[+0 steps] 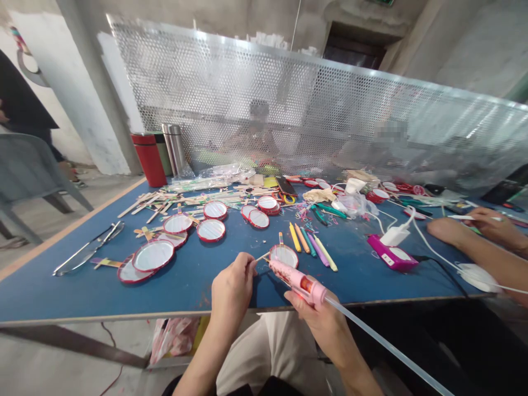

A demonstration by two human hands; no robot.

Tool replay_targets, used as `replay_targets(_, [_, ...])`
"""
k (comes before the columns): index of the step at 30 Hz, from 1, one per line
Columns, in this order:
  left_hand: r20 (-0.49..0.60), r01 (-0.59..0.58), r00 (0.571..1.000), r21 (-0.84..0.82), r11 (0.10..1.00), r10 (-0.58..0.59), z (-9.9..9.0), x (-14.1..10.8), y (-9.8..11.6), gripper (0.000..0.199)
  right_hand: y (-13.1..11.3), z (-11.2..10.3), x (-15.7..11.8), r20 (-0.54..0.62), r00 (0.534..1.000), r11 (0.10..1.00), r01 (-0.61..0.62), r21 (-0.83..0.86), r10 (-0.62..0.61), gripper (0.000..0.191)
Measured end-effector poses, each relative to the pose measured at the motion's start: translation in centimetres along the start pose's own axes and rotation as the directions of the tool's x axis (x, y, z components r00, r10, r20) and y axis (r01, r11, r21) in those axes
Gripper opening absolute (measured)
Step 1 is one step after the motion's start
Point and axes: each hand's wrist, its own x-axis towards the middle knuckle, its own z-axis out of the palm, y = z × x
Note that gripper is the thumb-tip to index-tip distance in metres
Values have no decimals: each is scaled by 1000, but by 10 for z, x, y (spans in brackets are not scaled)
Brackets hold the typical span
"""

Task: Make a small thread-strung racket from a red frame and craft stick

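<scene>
My left hand (233, 281) pinches a thin wooden stick (261, 257) at the table's front edge. In my right hand (319, 313) is a pink glue gun (295, 279) with a long clear glue stick (379, 338) coming out of its back. The gun's nozzle is close to the stick's far end; whether they touch cannot be made out. Just behind the nozzle lies a round red-rimmed disc (284, 255) with a small coloured stick at its top. Several coloured pens (312, 245) lie to the right of this disc.
Red-rimmed discs (153, 256), loose sticks (154, 204) and scissors (88, 250) lie to the left. A magenta power strip (391, 256) with white cables is on the right, near another person's hands (487, 225). Bottles (150, 159) and a perforated metal screen (231, 93) stand behind.
</scene>
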Motion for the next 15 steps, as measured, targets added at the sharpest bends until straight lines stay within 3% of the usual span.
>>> replay_targets(15, [-1,8,1000,-8,1000,-8,0,0,0,10,-1,-1,1,-19,1000,999,23,-26,-23,37])
